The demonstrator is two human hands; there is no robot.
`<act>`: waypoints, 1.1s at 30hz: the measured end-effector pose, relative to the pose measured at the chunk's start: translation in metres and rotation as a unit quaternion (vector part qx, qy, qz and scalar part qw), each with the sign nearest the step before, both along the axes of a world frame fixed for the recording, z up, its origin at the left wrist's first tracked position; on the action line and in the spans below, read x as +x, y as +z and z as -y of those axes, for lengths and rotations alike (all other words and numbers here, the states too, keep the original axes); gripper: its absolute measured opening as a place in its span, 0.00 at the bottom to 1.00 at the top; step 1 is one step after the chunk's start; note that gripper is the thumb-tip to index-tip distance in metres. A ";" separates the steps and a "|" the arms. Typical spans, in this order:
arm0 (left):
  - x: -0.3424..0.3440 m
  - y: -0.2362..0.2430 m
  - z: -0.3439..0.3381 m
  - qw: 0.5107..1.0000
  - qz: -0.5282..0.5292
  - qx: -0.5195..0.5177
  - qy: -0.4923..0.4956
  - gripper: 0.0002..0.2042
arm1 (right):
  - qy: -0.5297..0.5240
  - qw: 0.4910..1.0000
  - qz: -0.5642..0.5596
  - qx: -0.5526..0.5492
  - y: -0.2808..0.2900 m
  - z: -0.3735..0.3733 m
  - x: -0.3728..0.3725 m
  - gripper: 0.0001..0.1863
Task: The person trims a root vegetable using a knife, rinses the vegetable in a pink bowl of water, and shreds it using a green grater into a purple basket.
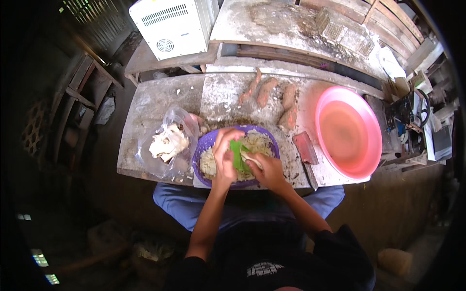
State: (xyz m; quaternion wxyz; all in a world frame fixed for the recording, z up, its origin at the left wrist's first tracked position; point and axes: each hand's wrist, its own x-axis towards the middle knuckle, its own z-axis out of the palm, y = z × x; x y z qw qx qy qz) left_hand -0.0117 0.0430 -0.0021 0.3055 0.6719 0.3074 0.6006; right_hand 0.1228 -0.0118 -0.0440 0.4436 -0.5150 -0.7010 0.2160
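Observation:
A flat green grater is held over a purple basket at the table's front edge. My left hand grips the grater along its left side, fingers pointing away from me. In my right hand is a pale peeled root piece, pressed against the grater's face; the fingers cover much of it. Whitish shreds fill the basket beneath both hands. Right of the basket lies a cleaver-like knife, its dark end toward me.
Left of the basket, a clear plastic bag holds pale peelings. Several reddish unpeeled roots lie at the back of the table. A pink basin of brownish water stands at the right. Behind are a white box-shaped appliance and a wire cage.

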 end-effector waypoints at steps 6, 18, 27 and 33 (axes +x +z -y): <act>0.005 -0.005 0.002 1.000 0.019 -0.002 -0.007 0.26 | 0.003 0.999 -0.019 -0.028 0.001 -0.008 -0.001 0.12; 0.011 -0.002 0.003 1.000 0.024 0.000 -0.018 0.25 | -0.037 0.999 -0.020 0.006 0.005 0.006 -0.002 0.12; 0.012 -0.005 0.003 0.999 0.002 0.033 -0.041 0.24 | -0.061 0.996 0.065 0.012 -0.005 0.003 0.010 0.14; 0.017 -0.003 -0.004 0.998 0.005 0.003 -0.056 0.24 | -0.019 0.997 0.001 -0.077 0.009 0.001 0.016 0.12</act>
